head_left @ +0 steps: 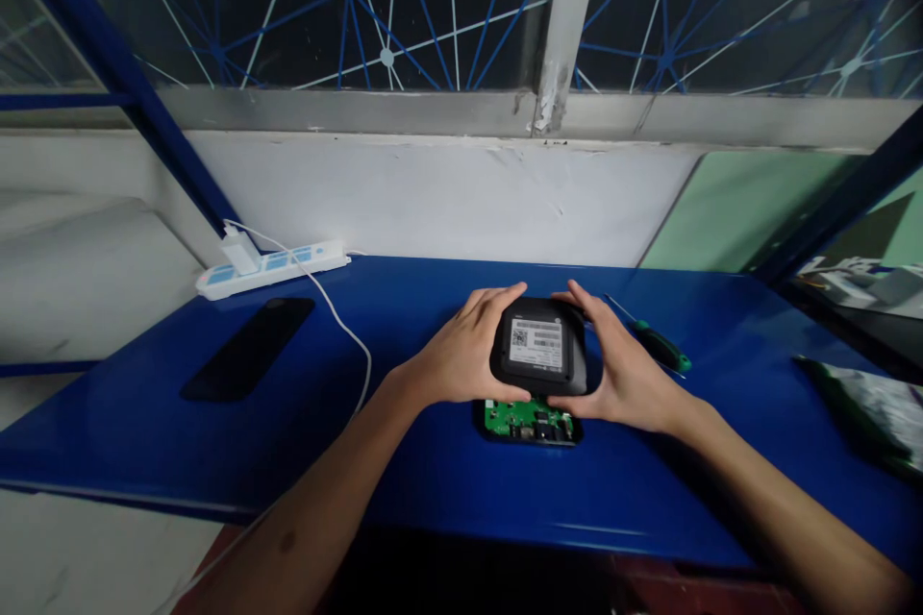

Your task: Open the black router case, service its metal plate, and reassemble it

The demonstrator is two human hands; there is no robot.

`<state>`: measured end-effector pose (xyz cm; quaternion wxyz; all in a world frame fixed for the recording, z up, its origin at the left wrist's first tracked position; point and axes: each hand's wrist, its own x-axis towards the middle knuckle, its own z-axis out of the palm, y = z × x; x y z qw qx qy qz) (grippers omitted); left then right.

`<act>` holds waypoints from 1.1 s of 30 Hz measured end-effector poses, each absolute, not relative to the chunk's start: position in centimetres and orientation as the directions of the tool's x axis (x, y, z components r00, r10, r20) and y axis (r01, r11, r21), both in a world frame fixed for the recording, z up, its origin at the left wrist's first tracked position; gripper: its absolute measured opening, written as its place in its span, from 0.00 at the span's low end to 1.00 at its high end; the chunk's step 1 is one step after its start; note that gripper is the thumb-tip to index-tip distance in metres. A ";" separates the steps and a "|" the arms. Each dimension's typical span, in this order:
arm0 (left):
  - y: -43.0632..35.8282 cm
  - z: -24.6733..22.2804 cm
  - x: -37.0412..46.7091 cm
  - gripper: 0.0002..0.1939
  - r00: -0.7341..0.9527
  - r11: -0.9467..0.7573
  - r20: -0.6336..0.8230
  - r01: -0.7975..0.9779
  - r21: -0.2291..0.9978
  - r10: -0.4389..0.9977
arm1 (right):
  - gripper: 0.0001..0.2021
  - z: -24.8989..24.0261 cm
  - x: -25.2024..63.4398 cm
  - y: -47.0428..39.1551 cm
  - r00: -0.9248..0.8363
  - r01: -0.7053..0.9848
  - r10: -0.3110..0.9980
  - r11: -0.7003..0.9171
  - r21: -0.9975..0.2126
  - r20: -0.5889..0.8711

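Between my two hands is a black plastic cover [537, 346] with a white printed label and a QR code on it. My left hand [468, 346] grips its left side, thumb at the lower edge and fingers at the top. On the right side, my right hand [620, 365] holds it in the same way. Below the cover, on the blue table, lies a black casing with a green circuit board [530, 421] in it; the cover hides the board's far part.
A screwdriver with a green and black handle [660, 346] lies right of my right hand. A black phone [249, 349], a white power strip [310, 258] and a white cable [346, 322] are at the left. A plastic bag [865, 408] sits at the right on the blue table [425, 490].
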<state>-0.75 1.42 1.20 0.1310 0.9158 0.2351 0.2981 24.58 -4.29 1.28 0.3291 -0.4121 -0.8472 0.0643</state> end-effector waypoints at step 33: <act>1.0 1.3 -0.4 0.57 0.623 -0.912 0.673 0.341 0.227 0.400 | 0.63 1.3 24.7 -4.2 -0.393 0.698 0.722 0.638 -0.326 0.570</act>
